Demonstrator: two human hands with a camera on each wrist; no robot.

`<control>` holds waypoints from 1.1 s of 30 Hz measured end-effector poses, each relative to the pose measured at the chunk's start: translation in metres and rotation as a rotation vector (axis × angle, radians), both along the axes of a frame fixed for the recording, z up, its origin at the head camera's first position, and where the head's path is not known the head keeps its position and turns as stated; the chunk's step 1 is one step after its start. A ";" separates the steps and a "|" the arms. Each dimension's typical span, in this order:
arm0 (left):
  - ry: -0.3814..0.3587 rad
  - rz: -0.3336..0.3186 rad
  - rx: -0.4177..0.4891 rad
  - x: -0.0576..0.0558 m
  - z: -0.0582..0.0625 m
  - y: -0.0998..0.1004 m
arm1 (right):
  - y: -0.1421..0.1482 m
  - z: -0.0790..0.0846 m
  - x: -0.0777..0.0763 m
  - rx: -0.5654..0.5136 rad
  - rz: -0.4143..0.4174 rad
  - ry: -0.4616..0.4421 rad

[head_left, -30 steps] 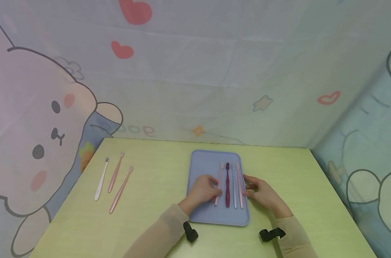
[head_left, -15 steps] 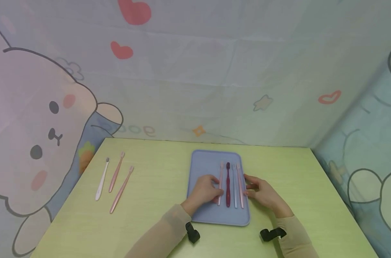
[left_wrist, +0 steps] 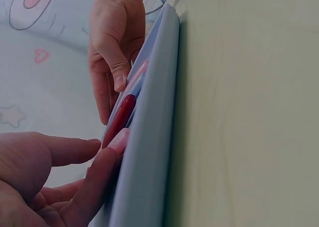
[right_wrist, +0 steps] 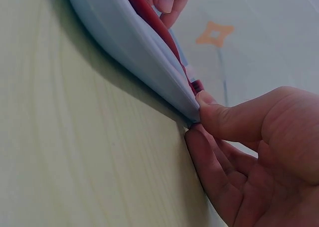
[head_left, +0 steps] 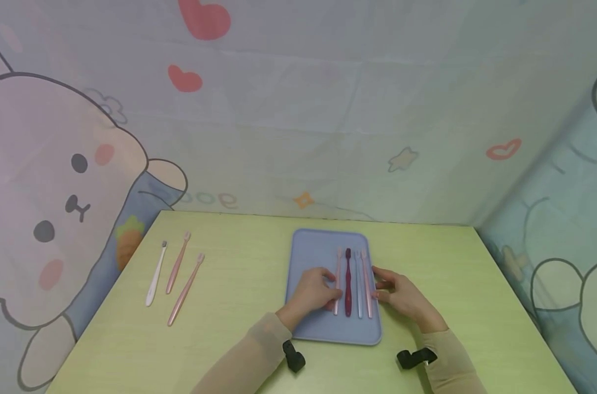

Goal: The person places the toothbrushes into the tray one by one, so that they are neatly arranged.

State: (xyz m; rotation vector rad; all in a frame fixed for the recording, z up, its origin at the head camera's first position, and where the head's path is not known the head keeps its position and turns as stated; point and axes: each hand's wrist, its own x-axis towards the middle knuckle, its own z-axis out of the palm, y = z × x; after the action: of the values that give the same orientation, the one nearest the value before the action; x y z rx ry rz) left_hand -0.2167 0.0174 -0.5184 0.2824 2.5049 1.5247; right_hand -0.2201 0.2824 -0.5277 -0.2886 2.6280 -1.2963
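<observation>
Left hand [head_left: 310, 290]: grip closed in a pinch on the pink toothbrush [head_left: 338, 265], leftmost on the tray [head_left: 305, 251]. Right hand [head_left: 401, 298]: grip pinching the tray's right rim. Apparent step: aligning the row. Next move likely calls for gentle release, then three loose toothbrushes [head_left: 178, 264], table [head_left: 244, 262] left.

Between the hands [head_left: 312, 290] [head_left: 404, 296] lie glossy plastic toothbrushes [head_left: 348, 290] on a matt plastic tray [head_left: 312, 250]; below, a wood-grained table [head_left: 244, 273]; beyond, creased cloth [head_left: 288, 98].
</observation>
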 end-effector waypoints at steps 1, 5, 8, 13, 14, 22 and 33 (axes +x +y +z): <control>-0.004 0.000 0.001 0.000 0.000 0.000 | 0.000 0.000 0.000 0.001 -0.001 0.002; -0.027 0.008 0.020 0.001 0.000 -0.002 | -0.001 0.000 0.001 0.007 0.003 0.007; -0.037 0.009 0.049 0.003 0.001 -0.005 | -0.002 0.000 0.001 0.002 0.007 0.008; -0.045 -0.008 0.109 0.002 0.001 -0.016 | -0.003 0.000 0.003 -0.016 0.000 -0.002; -0.051 -0.013 0.119 0.003 0.002 -0.020 | -0.003 0.000 0.003 -0.020 0.002 -0.005; -0.054 -0.005 0.196 0.003 0.012 -0.053 | -0.001 0.001 0.004 -0.009 -0.009 -0.004; -0.029 0.043 0.282 -0.004 0.016 -0.099 | -0.001 0.001 0.001 -0.012 -0.008 -0.012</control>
State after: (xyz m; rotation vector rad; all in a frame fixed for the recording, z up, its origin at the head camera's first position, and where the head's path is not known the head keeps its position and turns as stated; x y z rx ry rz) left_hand -0.2207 -0.0820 -0.5020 0.2459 2.2844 1.8855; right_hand -0.2192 0.2813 -0.5267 -0.2712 2.6150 -1.3129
